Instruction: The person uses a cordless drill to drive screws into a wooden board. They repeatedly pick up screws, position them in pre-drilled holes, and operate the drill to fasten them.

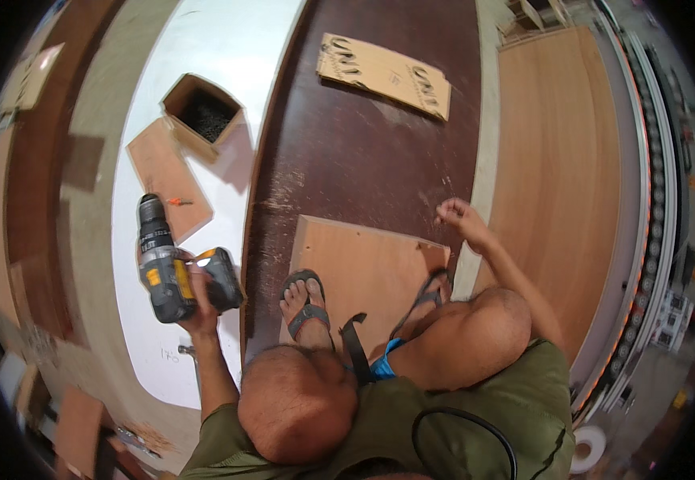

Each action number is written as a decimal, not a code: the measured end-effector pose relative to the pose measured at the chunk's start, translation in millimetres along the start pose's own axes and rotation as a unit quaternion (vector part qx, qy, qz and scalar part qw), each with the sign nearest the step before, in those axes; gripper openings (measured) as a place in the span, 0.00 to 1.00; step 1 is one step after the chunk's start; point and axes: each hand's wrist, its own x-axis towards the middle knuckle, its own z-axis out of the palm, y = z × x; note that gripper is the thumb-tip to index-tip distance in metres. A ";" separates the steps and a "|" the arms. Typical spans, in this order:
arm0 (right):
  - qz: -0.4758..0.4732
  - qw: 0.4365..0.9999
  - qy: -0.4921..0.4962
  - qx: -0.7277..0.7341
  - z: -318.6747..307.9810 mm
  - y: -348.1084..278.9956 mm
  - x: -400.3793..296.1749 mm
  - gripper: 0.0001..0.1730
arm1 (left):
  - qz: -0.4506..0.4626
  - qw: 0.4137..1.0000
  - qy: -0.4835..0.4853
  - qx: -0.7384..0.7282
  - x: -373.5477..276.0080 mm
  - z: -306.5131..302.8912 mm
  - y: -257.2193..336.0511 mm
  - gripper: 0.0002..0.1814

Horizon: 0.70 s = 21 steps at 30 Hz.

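My left hand (203,300) is closed around the grip of a black and grey cordless drill with yellow parts (164,270). Its chuck points away from me, over a white panel (143,360). My right hand (464,222) hovers with curled fingers near the right edge of a dark brown panel (353,162); whether something small is pinched there cannot be seen. Under my sandalled feet lies a light wooden board (359,252). On the white panel, an open box (227,135) contains many small dark pieces, probably screws. Beside it, a small orange item (179,202) rests on a thin wood piece (149,150).
A flattened cardboard piece with writing (383,75) lies on the far brown panel. A hammer (187,349) sits partly behind my left forearm. To the right are a long wooden panel (557,150) and a roller track (641,270). Wood pieces (80,420) lie lower left.
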 end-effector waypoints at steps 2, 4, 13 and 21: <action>0.109 0.979 0.012 0.170 23.7 58.0 -60.2 0.12 | -0.030 0.986 -0.163 -0.012 -7.5 39.1 31.6 0.16; 0.150 0.951 -0.008 0.271 53.3 80.3 -107.1 0.09 | -0.032 0.954 -0.299 0.005 -3.4 84.4 32.7 0.17; 0.225 0.880 0.058 0.415 144.9 137.6 -243.9 0.07 | -0.093 0.788 -0.603 -0.086 -32.4 214.7 101.8 0.42; 0.215 0.751 0.074 0.620 172.3 171.7 -228.7 0.06 | -0.012 0.674 -0.716 0.179 -90.4 240.8 127.8 0.42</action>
